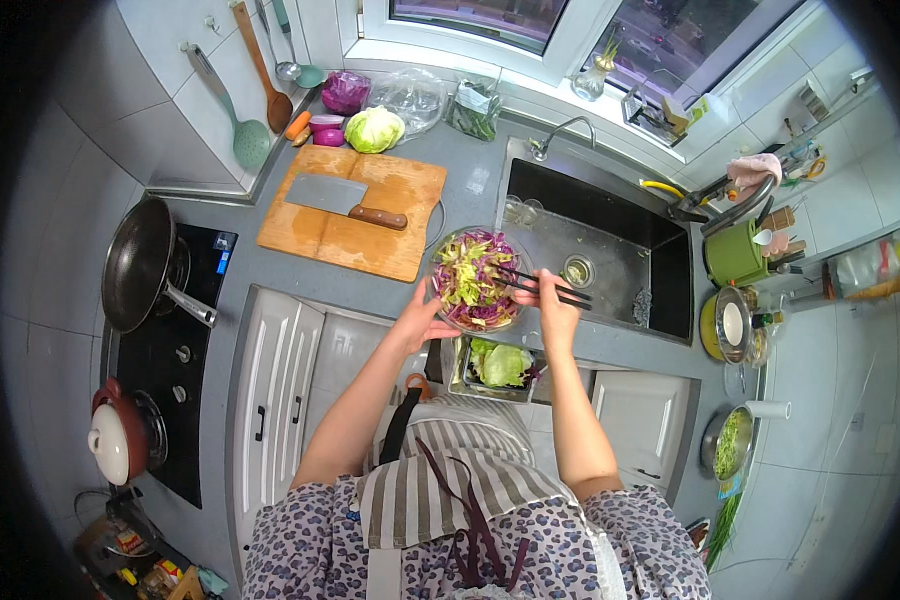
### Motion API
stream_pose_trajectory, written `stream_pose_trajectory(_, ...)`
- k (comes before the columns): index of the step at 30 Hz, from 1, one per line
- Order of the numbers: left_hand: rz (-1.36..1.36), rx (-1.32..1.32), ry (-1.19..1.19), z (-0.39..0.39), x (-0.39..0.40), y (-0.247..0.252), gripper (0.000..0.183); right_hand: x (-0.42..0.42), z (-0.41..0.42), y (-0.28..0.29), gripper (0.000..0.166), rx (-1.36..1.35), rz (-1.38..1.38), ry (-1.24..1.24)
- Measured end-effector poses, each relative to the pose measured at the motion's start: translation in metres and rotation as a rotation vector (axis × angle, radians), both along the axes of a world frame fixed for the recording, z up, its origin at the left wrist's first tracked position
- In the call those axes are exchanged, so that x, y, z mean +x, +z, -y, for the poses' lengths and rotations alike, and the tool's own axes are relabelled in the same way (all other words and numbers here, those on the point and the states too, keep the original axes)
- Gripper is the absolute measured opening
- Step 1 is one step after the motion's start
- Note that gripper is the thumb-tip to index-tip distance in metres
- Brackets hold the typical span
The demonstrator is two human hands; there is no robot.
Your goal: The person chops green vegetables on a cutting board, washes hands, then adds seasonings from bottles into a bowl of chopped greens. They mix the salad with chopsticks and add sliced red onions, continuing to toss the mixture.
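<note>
A clear glass bowl [526,259] at the counter's front edge holds shredded purple cabbage and pale green leaf [474,274]. My left hand [420,319] grips the bowl's left side, thumb near the rim. In my right hand [553,307] is a pair of black chopsticks [544,286], their tips in the shreds. Just below the bowl, an open bin or drawer holds a container of green cabbage leaves [502,364]. Left of the bowl, a cleaver [330,193] with a wooden handle lies on a wooden cutting board [307,238].
Behind the board sit a green cabbage [375,129], a purple cabbage [346,91], onions and a carrot [298,125]. A sink [607,225] is to the right. On the left cooktop are a wok [139,262] and a lidded pot [120,435]. A steel bowl [729,442] of green shreds stands far right.
</note>
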State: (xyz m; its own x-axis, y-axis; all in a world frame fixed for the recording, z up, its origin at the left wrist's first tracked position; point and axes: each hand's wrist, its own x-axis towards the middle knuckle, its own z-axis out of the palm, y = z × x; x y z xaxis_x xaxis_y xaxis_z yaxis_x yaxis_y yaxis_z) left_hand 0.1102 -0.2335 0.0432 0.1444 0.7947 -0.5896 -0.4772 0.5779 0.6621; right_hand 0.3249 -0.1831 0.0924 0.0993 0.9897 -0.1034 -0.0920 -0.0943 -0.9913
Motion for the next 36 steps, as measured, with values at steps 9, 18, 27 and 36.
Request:
stream_pose_trajectory(9, 0.035, 0.052, 0.022, -0.004, 0.002, -0.010, 0.060, -0.034, -0.003, -0.035, 0.026, -0.102, 0.145, 0.106)
stream_pose_trajectory(18, 0.017, 0.043, 0.062, 0.000, 0.005, -0.016, 0.058, -0.019, -0.033, 0.034, 0.026, 0.038, 0.135, 0.031)
stream_pose_trajectory(27, 0.008, 0.046, 0.049, -0.001, 0.007, -0.012, 0.060, -0.021, -0.020, -0.017, 0.025, -0.077, 0.165, 0.070)
stream_pose_trajectory(36, 0.004, 0.081, 0.047, -0.001, 0.010, -0.010, 0.058, -0.013, -0.040, -0.005, 0.013, 0.426, 0.489, 0.290)
